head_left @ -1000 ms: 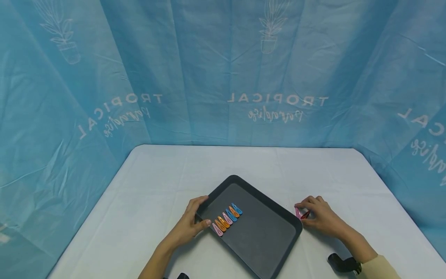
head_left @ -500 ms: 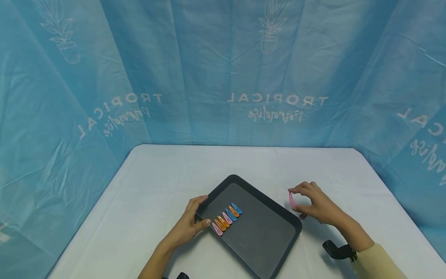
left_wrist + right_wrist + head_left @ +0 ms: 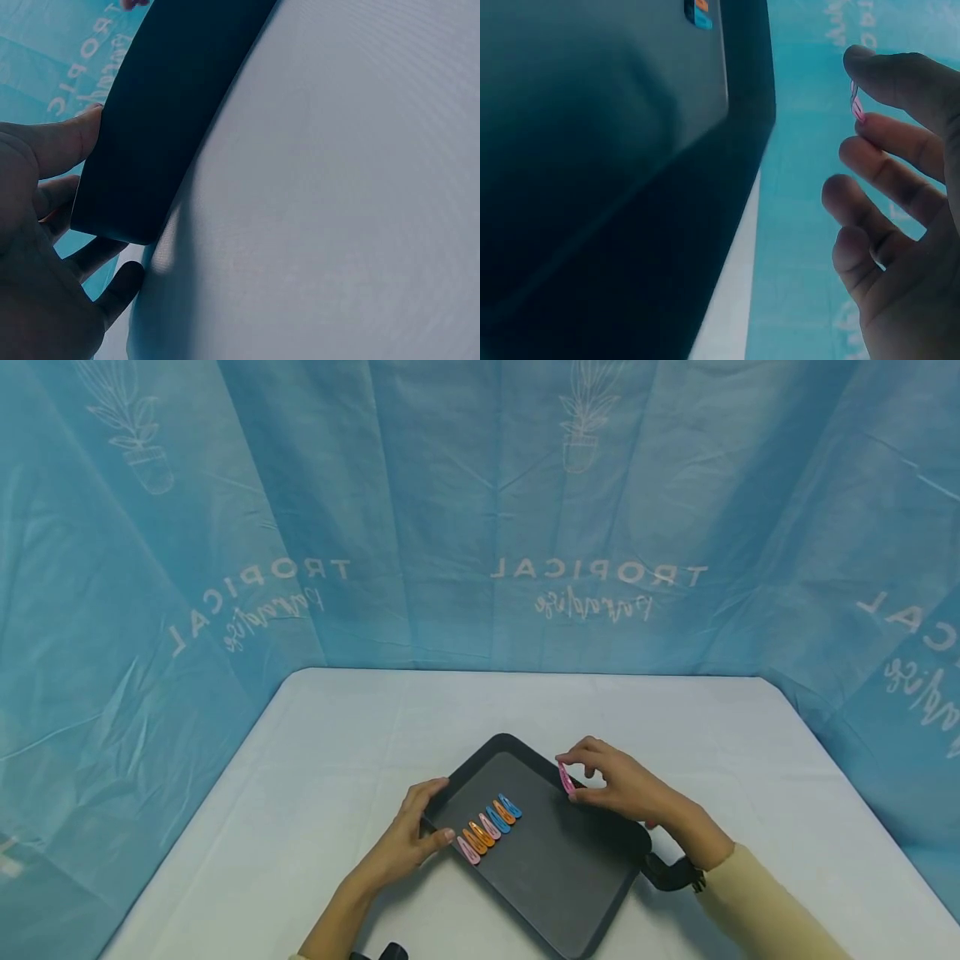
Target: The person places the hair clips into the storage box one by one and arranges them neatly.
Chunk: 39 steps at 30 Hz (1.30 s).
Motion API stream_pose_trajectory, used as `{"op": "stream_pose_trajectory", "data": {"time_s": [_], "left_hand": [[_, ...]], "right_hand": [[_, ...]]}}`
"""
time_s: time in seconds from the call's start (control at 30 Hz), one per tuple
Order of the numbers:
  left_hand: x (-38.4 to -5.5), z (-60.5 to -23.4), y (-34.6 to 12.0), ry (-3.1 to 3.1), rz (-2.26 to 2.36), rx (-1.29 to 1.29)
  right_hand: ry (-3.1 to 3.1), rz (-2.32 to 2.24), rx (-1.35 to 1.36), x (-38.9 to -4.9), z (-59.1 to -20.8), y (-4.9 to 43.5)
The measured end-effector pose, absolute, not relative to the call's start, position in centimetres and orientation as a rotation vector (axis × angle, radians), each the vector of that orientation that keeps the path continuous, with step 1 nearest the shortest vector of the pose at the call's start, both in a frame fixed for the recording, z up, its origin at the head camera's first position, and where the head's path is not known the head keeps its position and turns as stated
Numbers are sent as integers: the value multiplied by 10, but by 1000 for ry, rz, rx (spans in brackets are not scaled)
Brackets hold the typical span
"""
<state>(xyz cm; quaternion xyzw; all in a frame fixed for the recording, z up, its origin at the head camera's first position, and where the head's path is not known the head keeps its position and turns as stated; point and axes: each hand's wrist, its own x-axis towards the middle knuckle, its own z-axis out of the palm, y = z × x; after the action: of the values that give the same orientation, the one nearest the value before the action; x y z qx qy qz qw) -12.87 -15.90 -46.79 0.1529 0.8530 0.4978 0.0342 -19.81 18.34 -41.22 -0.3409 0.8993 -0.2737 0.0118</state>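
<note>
A dark grey rectangular tray [image 3: 555, 885] lies turned at an angle on the white table. My left hand [image 3: 405, 847] holds its left corner, thumb at the rim; in the left wrist view the fingers [image 3: 124, 289] spread round the tray's outer side. A slanting row of snap hair clips [image 3: 490, 827], pink, orange and blue, lies inside the tray near that hand. Above the tray's far right edge, my right hand [image 3: 626, 783] pinches a pink snap hair clip [image 3: 566, 778] between thumb and forefinger. The right wrist view shows this clip [image 3: 857, 109] edge-on, the other fingers loosely bent.
White cloth covers the table [image 3: 360, 727]. A blue printed curtain [image 3: 450, 527] hangs behind it and along both sides. Black wrist-camera mounts show at the right wrist [image 3: 667, 872] and at the bottom edge near the left forearm [image 3: 393, 952].
My right hand has lifted the pink hair clip from beside the tray's right corner and carried it left, over the tray's far edge. My left hand and the row of clips stay put.
</note>
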Motion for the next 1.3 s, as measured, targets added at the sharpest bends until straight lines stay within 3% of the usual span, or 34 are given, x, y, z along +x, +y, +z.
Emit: {"op": "stream_pose_trajectory", "data": {"time_s": [0.5, 1.3], "left_hand": [[-128, -466, -157, 2671, 1517, 476], [-128, -465, -158, 2622, 1507, 448]], "right_hand": [[2590, -736, -1206, -213, -430, 128], [2595, -464, -1264, -225, -451, 113]]}}
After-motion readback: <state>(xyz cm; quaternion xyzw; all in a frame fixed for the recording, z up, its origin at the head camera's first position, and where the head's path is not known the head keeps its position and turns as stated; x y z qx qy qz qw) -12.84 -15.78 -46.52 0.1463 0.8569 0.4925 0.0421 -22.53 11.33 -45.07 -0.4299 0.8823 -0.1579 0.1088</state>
